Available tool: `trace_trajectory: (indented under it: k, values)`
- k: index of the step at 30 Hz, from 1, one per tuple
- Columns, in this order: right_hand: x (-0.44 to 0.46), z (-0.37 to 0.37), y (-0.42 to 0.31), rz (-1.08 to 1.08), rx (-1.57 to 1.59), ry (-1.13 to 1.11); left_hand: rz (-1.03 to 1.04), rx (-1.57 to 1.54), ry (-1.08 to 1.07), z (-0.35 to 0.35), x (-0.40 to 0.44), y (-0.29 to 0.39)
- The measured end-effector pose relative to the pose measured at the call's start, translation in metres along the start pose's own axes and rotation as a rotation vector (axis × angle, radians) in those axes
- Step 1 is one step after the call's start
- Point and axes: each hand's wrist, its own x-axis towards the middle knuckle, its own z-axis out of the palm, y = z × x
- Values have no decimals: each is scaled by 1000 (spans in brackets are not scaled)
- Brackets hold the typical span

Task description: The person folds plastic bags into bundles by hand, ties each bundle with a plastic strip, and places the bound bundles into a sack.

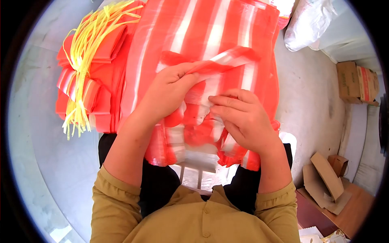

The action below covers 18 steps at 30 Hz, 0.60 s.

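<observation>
The left hand (174, 87) pinches a twisted red-and-white plastic strip (233, 58) between thumb and fingers, above the near half of a stack of striped plastic bags (194, 30). The right hand (245, 117), fingers partly curled, is at the stack's near cut-out; whether it grips film cannot be told. Yellow ties (83, 67) lie far left over folded red bags (108, 45).

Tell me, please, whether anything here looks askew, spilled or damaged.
Nothing looks spilled. The striped plastic strip at the left hand looks twisted, unlike the flatter plastic beneath; at lower right, brown cardboard lies with its flaps splayed askew.
</observation>
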Motion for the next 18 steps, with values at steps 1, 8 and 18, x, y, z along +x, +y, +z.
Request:
trace_trajectory:
  k: [1,8,18]
  values:
    - [1,0,-1,4,-29,-3,14,-12,30,0,-1,1]
    - [4,2,3,56,-26,19,10,-161,253,-5,-12,23]
    - [14,6,-6,-8,24,-83,21,-374,267,-15,-13,23]
